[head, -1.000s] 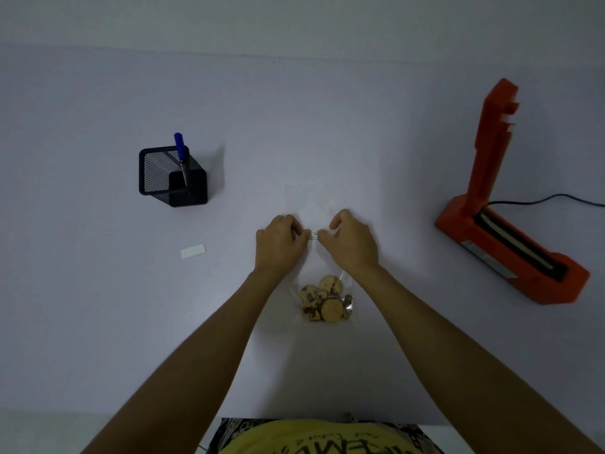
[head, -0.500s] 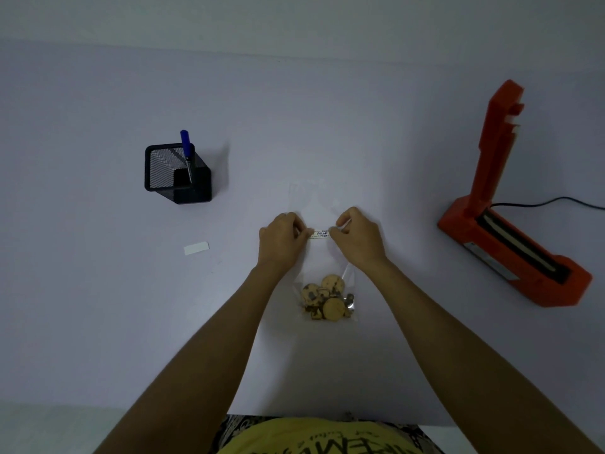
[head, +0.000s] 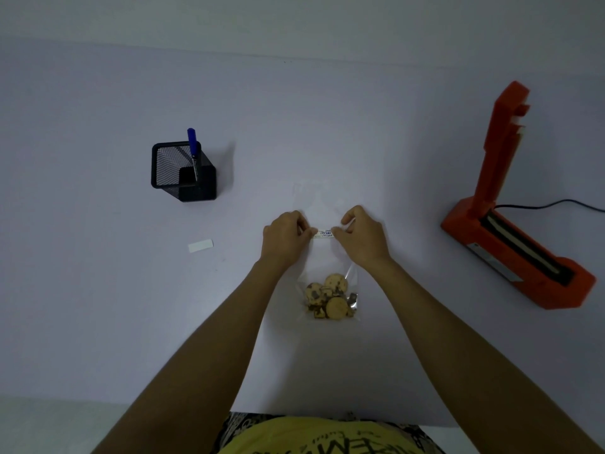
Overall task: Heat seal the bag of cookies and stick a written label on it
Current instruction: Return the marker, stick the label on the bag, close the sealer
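Note:
A clear plastic bag lies flat on the white table, with several cookies bunched at its near end. A small white label with handwriting sits across the bag's middle. My left hand pinches the label's left end and my right hand pinches its right end, both pressing down on the bag. The bag's far end shows faintly beyond my fingers.
An orange heat sealer stands at the right with its arm raised and a black cord trailing right. A black mesh pen holder with a blue pen is at the left. A white paper strip lies near it.
My two hands have drawn slightly apart along the label, so more of its written face shows between my fingers. The bag has stayed in place.

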A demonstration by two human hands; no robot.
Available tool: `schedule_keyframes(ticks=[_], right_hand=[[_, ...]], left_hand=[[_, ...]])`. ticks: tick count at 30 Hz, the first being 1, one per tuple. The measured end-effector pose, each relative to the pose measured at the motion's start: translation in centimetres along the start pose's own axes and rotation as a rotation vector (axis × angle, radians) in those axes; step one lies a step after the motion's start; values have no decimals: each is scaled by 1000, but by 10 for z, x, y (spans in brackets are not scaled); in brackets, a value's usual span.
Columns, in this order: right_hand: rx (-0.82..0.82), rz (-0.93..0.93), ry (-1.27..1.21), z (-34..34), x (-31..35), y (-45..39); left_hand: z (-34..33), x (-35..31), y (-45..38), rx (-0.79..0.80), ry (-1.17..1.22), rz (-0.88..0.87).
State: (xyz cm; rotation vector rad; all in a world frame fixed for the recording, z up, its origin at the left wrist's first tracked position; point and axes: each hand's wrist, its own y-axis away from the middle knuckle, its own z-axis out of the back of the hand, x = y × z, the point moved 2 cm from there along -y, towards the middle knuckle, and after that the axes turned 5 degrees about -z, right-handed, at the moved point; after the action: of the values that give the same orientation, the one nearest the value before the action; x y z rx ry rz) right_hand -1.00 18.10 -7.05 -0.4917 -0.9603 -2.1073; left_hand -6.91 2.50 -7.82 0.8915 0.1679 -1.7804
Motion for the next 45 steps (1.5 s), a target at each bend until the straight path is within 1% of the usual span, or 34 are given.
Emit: schedule_keyframes(ticks=[5,10,14,18,22,29,32,37,45], right_hand=[[14,12,-20,1,-1,1],[71,19,59,2,3,5],[97,11,0,5,0,1],[74,-15,-4,4,4,5],[48,-21,65,0,10,8],[87,-48,32,2,7,3],[75,-49,19,0,9,6],[63,-22,70,-2,13,9],[81,-39,16,0,9,3]], left_hand=[[2,1,0,27,4,-6],[7,3,0,84,63,-22],[8,3,-3,97,91,-2],[7,3,-3,108,94,13],[7,2,-3,108,76,22],[9,0,-5,116,82,30],[8,0,-5,114,73,26],[8,1,-6,121,58,28],[8,2,-7,112,57,37]])
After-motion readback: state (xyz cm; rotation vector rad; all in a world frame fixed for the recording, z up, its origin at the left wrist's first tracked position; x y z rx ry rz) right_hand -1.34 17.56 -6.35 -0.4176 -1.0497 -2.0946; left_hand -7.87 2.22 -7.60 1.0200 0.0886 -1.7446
